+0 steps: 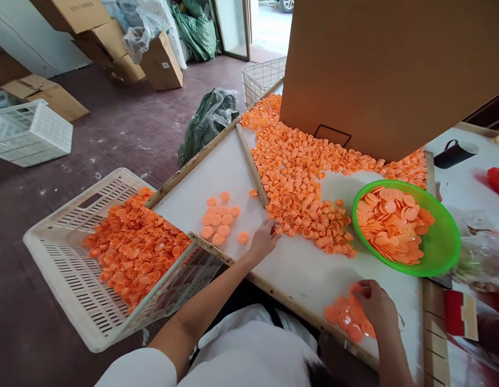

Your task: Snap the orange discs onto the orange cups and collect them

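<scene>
My left hand (266, 236) is closed in a pinch at the near edge of a heap of small orange plastic cups (292, 185), with a bit of one cup showing at its fingertips. Lower right, my right hand (375, 302) pinches an orange disc lid (356, 290) above a loose group of shiny lids (346, 317) on the white tabletop. Left of my left hand lie several orange pieces with round flat tops (220, 219), standing apart from the heap. A green bowl (443, 242) of flat orange lids (390, 223) sits beyond my right hand.
At the table's left, a white crate (68, 279) holds many orange pieces (140, 247). Wooden strips (251, 164) edge and divide the tabletop. A large cardboard box (386, 70) stands behind the heap. A black mug (455, 153) and plastic bags (479, 258) are at right.
</scene>
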The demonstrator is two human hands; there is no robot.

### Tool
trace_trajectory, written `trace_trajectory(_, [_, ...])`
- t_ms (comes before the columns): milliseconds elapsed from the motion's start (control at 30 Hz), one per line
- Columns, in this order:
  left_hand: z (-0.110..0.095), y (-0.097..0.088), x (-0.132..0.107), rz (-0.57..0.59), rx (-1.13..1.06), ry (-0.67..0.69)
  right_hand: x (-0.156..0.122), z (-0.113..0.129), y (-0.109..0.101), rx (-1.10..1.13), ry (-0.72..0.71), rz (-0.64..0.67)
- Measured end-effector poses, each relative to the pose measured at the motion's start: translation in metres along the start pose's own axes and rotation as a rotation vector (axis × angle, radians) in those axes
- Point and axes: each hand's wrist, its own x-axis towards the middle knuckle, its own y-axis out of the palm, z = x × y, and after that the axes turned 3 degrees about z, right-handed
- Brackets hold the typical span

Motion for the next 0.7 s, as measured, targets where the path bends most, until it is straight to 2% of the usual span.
trace_trajectory(100, [0.001, 0.011, -0.027, 0.069, -0.189, -0.033, 0.004, -0.002, -0.003, 0.042, 0.026, 0.006])
trace_trajectory(200, [-0.004, 0.025, -0.050, 0.219, -0.191, -0.004, 0.006, 0.000, -0.007, 0.061, 0.018, -0.044])
trace_trajectory(267, [-0.007, 0.030, -0.057, 0.277, -0.188, 0.022, 0.004, 0.002, -0.011, 0.066, 0.028, -0.063])
trace_trajectory(333, [-0.008, 0.030, -0.058, 0.282, -0.134, 0.057, 0.000, 0.002, -0.015, 0.095, 0.051, -0.066])
trace_trajectory(467, [-0.004, 0.023, -0.055, 0.248, 0.095, 0.166, -0.009, 0.000, -0.026, 0.374, 0.084, -0.059])
trace_trajectory(533, [-0.003, 0.020, -0.057, 0.234, 0.122, 0.175, -0.014, 0.002, -0.032, 0.454, 0.083, -0.090])
trace_trajectory(633, [-0.005, 0.018, -0.062, 0.181, 0.072, 0.127, -0.019, 0.019, -0.035, 0.584, 0.044, -0.108])
trace_trajectory(700, [-0.008, 0.018, -0.065, 0.152, -0.019, 0.076, -0.022, 0.044, -0.028, 0.727, -0.020, -0.040])
